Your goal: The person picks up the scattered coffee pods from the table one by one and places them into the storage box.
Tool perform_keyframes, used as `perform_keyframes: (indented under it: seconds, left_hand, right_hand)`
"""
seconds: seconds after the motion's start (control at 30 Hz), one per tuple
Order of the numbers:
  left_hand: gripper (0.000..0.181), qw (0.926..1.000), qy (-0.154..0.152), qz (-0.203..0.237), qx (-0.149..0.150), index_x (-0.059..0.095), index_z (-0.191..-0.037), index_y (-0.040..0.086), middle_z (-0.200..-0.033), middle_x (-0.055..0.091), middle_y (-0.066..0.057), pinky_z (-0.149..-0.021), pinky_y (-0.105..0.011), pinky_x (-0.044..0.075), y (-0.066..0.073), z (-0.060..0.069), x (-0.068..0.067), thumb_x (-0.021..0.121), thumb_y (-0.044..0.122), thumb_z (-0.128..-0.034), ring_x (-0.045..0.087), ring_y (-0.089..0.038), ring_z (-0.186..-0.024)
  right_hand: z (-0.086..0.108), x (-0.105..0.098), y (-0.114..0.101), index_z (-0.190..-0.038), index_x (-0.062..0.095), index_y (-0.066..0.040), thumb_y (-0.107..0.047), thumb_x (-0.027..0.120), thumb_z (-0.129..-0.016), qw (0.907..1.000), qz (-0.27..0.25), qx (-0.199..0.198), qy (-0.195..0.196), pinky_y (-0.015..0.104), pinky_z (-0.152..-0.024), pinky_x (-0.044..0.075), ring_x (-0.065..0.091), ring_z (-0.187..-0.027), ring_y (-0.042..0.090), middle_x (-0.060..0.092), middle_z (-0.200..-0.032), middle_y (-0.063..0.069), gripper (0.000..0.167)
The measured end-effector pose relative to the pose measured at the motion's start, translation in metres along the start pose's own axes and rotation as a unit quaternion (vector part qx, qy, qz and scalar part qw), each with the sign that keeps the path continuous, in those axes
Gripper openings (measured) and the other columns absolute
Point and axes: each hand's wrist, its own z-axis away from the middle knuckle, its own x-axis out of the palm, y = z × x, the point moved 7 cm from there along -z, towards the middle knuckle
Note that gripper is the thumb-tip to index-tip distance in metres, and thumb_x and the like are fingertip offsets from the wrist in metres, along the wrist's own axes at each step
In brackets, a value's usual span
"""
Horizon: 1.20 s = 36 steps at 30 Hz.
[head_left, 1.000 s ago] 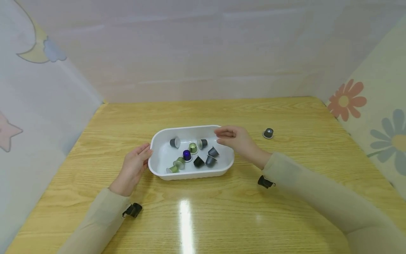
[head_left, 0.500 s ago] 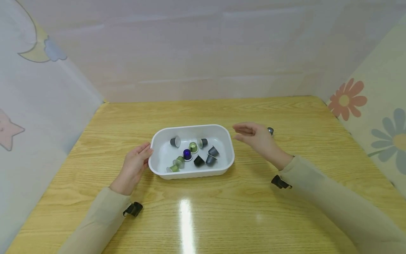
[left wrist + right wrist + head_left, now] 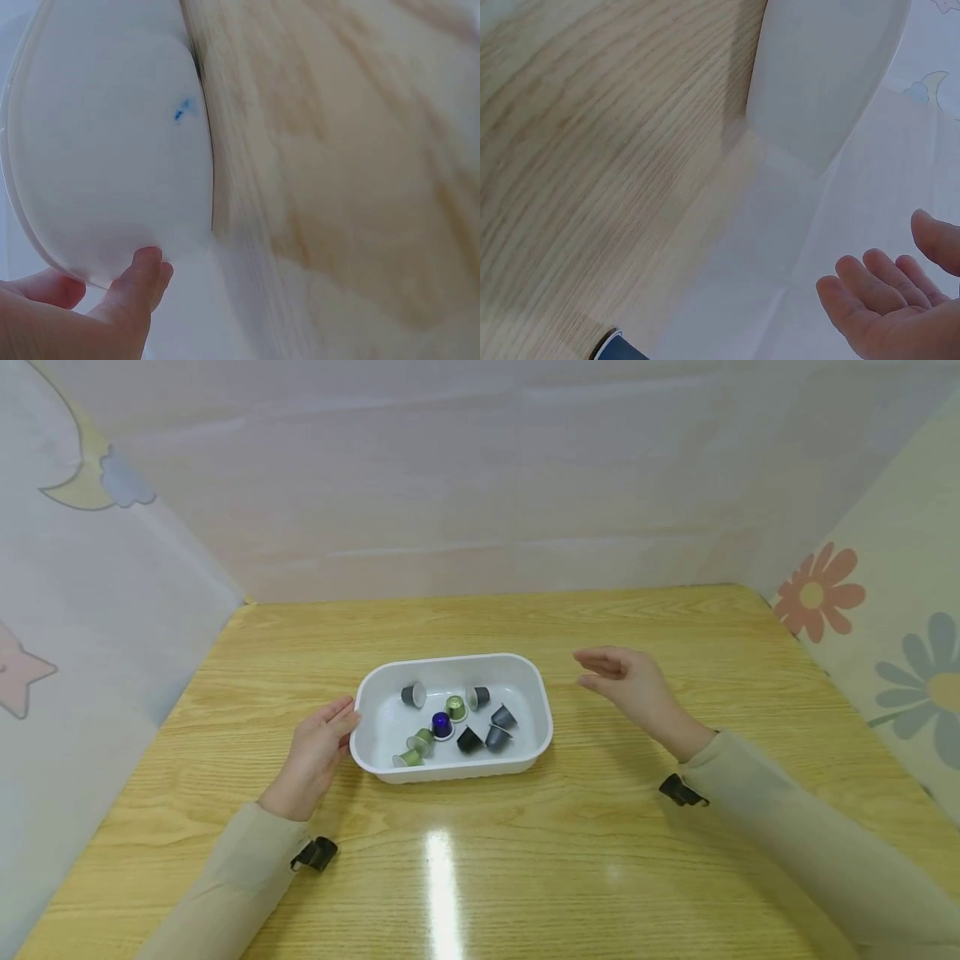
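A white oblong tub (image 3: 450,772) stands on the table, holding several coffee capsules: a blue one (image 3: 441,724), green ones, such as a light green capsule (image 3: 455,707), and dark ones, such as a black capsule (image 3: 469,740). My left hand (image 3: 311,756) holds the tub's left end by the rim. In the left wrist view the fingers (image 3: 146,262) lie against its outer wall. To the right of the tub, my right hand (image 3: 630,689) hovers above the table with relaxed fingers and nothing in them. A dark capsule (image 3: 619,349) shows partly in the right wrist view; the hand hides it from the head view.
The wooden table (image 3: 570,860) runs back to a pale wall (image 3: 480,485). Printed side panels stand left and right, with a red flower (image 3: 813,595) on the right one. Black wrist mounts (image 3: 315,854) hang below both sleeves.
My right hand has moved from over the tub's right end outward to the right, covering the lone capsule in the head view. The left hand and the tub have stayed put.
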Motion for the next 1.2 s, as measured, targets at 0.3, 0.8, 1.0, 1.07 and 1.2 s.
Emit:
perform_keyframes:
  seconds: [0.3,0.8,1.0,1.07,1.2]
  left_hand:
    - [0.054,1.0000,-0.004,0.002,0.005,0.022,-0.153,0.002,-0.156,0.028,-0.011,-0.085,-0.018,0.046,-0.001,-0.002,0.000,0.043,0.011,-0.1047,0.043,-0.022,-0.128]
    - [0.055,0.9999,-0.010,0.007,0.009,0.020,-0.154,0.002,-0.157,0.026,-0.012,-0.085,-0.017,0.046,-0.003,-0.003,0.000,0.043,0.011,-0.1047,0.040,-0.024,-0.131]
    - [0.055,0.9999,-0.009,0.004,0.009,0.021,-0.154,0.002,-0.157,0.027,-0.012,-0.082,-0.017,0.046,-0.004,-0.005,-0.002,0.044,0.011,-0.1044,0.048,-0.016,-0.122]
    - [0.055,0.9999,-0.011,0.003,0.008,0.021,-0.154,0.002,-0.157,0.027,-0.012,-0.083,-0.017,0.046,-0.004,-0.005,-0.002,0.044,0.011,-0.1044,0.047,-0.018,-0.124]
    - [0.055,0.9999,-0.014,0.008,0.007,0.020,-0.154,0.002,-0.157,0.026,-0.012,-0.084,-0.017,0.046,-0.004,-0.005,-0.001,0.044,0.011,-0.1045,0.041,-0.023,-0.131]
  right_hand:
    - [0.009,-0.021,0.008,-0.138,0.051,0.002,-0.016,0.062,-0.097,0.9996,0.004,0.007,0.026,0.031,-0.095,0.047,0.049,-0.126,0.035,0.052,-0.139,0.020,0.046]
    - [0.014,-0.042,0.023,-0.142,0.048,0.000,-0.020,0.061,-0.098,0.9982,0.020,0.013,0.055,0.020,-0.091,0.047,0.058,-0.103,-0.001,0.050,-0.140,0.022,0.049]
    - [0.012,-0.046,0.030,-0.143,0.045,0.002,-0.015,0.060,-0.098,0.9978,0.034,0.026,0.050,0.050,-0.102,0.038,0.045,-0.128,0.039,0.046,-0.142,0.023,0.050]
    - [0.012,-0.047,0.032,-0.143,0.044,0.003,-0.012,0.060,-0.098,0.9977,0.036,0.031,0.049,0.053,-0.102,0.037,0.041,-0.130,0.042,0.045,-0.143,0.024,0.050]
    - [0.010,-0.049,0.037,-0.144,0.042,0.004,-0.011,0.060,-0.098,0.9970,0.044,0.045,0.045,0.054,-0.103,0.036,0.037,-0.133,0.044,0.040,-0.146,0.025,0.051]
